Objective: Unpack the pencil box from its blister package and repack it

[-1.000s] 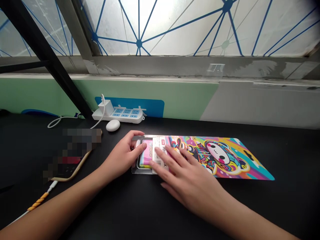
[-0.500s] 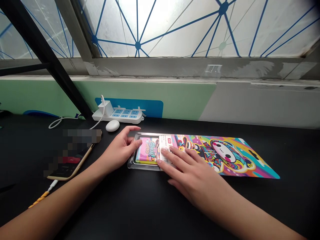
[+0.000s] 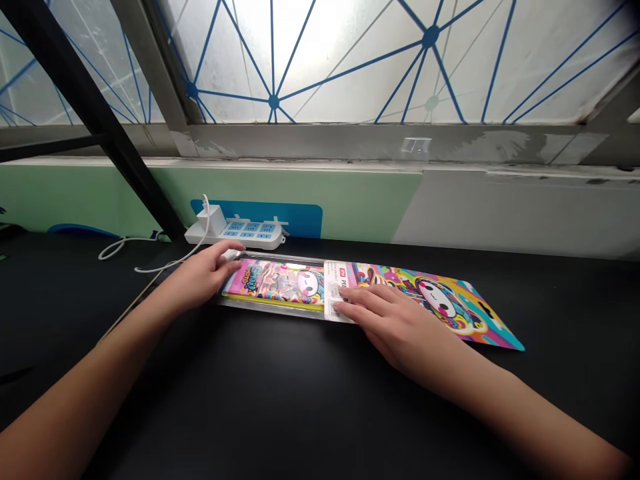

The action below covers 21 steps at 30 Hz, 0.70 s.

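A colourful cartoon-printed pencil box (image 3: 280, 283) in a clear plastic tray lies on the black table, partly slid out of its bright printed card sleeve (image 3: 440, 303). My left hand (image 3: 200, 277) grips the left end of the clear tray, fingers curled on it. My right hand (image 3: 395, 320) lies flat with fingers spread, pressing down on the sleeve by its white label (image 3: 336, 293).
A white power strip (image 3: 237, 232) with a plugged charger and white cable (image 3: 150, 257) sits against the green wall behind my left hand. A black diagonal frame post (image 3: 95, 113) stands at the back left. The black table (image 3: 280, 400) stretches toward me.
My left hand has pulled the tray with the pencil box leftward, much further out of the sleeve. My right hand stayed on the sleeve. The phone at left is out of view.
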Each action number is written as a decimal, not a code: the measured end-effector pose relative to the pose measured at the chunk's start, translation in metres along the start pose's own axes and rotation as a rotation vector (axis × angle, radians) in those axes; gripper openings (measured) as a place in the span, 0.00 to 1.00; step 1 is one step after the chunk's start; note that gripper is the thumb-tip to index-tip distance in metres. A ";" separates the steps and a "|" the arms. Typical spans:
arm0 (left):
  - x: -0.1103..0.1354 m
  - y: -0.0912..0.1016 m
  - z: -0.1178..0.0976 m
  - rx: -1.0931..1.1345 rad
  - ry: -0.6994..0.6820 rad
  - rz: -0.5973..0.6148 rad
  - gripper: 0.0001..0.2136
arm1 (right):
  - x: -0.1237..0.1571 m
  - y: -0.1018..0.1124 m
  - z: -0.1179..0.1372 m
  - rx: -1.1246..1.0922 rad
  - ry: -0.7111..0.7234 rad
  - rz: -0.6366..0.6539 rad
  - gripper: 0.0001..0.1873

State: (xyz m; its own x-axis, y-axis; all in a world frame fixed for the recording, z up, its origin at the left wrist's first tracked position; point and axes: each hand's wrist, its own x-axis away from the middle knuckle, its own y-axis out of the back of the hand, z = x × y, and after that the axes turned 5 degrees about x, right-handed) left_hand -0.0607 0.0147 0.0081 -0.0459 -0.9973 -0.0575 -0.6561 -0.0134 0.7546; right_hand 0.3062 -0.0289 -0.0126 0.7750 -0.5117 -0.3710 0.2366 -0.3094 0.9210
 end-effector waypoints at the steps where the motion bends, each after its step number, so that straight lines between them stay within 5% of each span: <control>1: 0.000 0.001 0.000 -0.091 0.013 -0.016 0.23 | 0.000 0.001 0.000 -0.007 0.002 0.000 0.21; 4: 0.004 -0.002 -0.005 -0.384 -0.003 -0.097 0.23 | 0.001 0.000 0.001 0.000 0.010 -0.005 0.21; 8: 0.015 -0.017 -0.018 -0.547 -0.336 -0.235 0.23 | 0.003 -0.005 0.003 0.017 -0.006 -0.028 0.22; 11: 0.026 -0.038 -0.031 -0.403 -0.580 -0.119 0.22 | 0.002 -0.010 0.005 0.037 -0.020 -0.033 0.21; 14: 0.037 -0.058 -0.041 -0.413 -0.681 0.059 0.24 | -0.001 -0.013 0.008 0.059 -0.041 -0.032 0.23; 21: 0.038 -0.070 -0.042 -0.486 -0.733 0.098 0.25 | -0.006 -0.014 0.012 0.065 -0.109 0.057 0.31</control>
State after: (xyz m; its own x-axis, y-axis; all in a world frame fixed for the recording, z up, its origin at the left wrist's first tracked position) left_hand 0.0155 -0.0252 -0.0193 -0.6660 -0.7005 -0.2565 -0.2385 -0.1259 0.9630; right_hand 0.2912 -0.0313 -0.0250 0.7169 -0.6131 -0.3319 0.1525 -0.3267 0.9328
